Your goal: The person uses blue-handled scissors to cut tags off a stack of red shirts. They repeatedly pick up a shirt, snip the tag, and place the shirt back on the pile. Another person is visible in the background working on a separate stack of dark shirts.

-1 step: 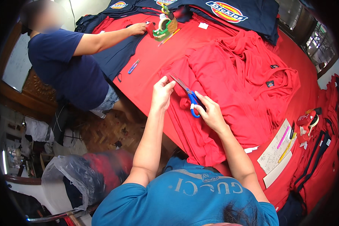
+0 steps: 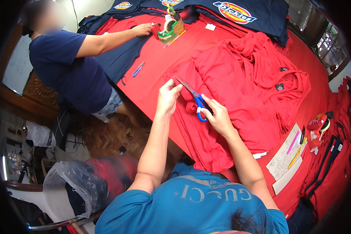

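My right hand (image 2: pixel 220 118) grips a pair of scissors (image 2: pixel 200 103) with blue handles. Their blades point up and to the left, over the red cloth. Close beside the blade tips, my left hand (image 2: pixel 168 95) has its thumb and fingers pinched together. Whatever lies between those fingertips, if anything, is too small to make out. Beneath and to the right of both hands spreads a heap of red garments (image 2: pixel 241 93), with small dark labels (image 2: pixel 279 87) showing on it.
Across the table's far left, a person (image 2: pixel 70 62) in dark blue reaches to a green tape dispenser (image 2: pixel 167 35). Blue-handled snips (image 2: pixel 138 69) lie nearer. Papers (image 2: pixel 284 160) with pens are at right. Navy garments (image 2: pixel 257 27) cover the back. A clear bag (image 2: pixel 72 183) stands lower left.
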The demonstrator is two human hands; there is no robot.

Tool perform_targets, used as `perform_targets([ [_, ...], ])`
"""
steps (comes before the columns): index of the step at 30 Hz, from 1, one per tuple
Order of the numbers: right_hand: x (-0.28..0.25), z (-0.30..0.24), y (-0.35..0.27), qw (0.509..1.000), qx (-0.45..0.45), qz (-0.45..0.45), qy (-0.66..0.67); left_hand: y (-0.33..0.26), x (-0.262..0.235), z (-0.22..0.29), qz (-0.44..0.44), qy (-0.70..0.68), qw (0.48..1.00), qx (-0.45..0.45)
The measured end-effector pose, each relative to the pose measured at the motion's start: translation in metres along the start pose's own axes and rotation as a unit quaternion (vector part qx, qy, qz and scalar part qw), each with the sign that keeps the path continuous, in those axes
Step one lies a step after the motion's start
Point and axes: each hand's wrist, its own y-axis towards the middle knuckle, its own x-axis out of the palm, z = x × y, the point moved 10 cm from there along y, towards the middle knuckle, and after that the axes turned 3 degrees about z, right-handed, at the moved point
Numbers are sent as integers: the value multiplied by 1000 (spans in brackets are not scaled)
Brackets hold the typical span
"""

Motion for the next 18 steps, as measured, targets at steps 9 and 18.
perform_targets([
  [9,1,10,7,1000,25,-9,6,2,4,5,16,-41,999,-31],
  [18,-1,-10,16,1000,-29,3,-4,15,-9,8,-7,69,997,15],
])
